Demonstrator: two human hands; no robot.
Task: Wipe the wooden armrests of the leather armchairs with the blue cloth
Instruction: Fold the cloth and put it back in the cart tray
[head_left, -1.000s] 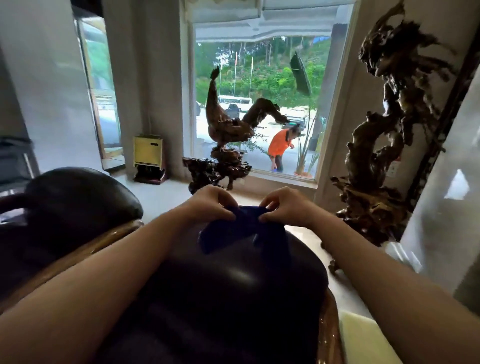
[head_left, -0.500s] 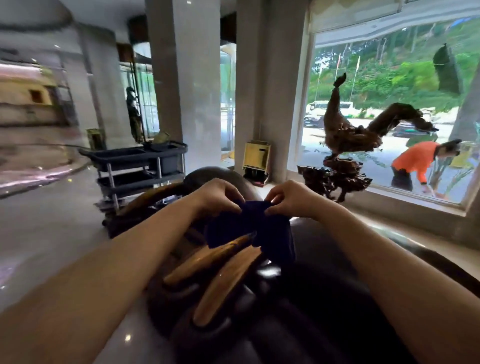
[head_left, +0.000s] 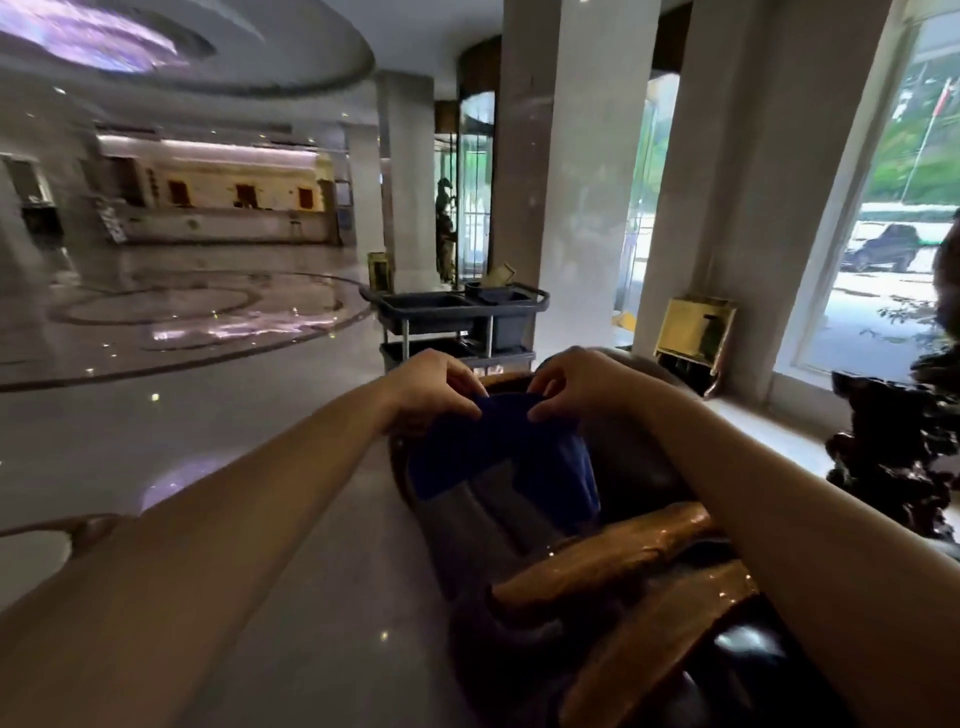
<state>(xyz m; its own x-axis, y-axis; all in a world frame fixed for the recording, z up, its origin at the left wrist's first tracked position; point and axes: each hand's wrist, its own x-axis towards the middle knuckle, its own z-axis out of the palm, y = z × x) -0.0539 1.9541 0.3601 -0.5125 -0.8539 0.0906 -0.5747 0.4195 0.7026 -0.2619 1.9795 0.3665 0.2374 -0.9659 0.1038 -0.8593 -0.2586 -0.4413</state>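
Blue cloth (head_left: 498, 452) hangs in the air, pinched along its top edge by both hands. The left hand (head_left: 436, 387) grips one upper corner between thumb and fingertips; the right hand (head_left: 576, 384) pinches the other corner the same way, fingers curled. The cloth droops in loose folds, not touching any wood.

Just below and nearer than the cloth lie two glossy wooden armrests (head_left: 613, 558), side by side, belonging to dark leather armchairs (head_left: 743, 660). Beyond the cloth stands a grey service cart (head_left: 457, 312), and to the right of the cloth a brass bin (head_left: 693, 330) sits against a pillar.

Likely risks: the cloth looks bunched and uneven, so it may wipe with only a narrow strip and leave streaks. A light fingertip pinch could let a corner slip, dropping the cloth between the chairs. The view is blurred, so aim may be off.
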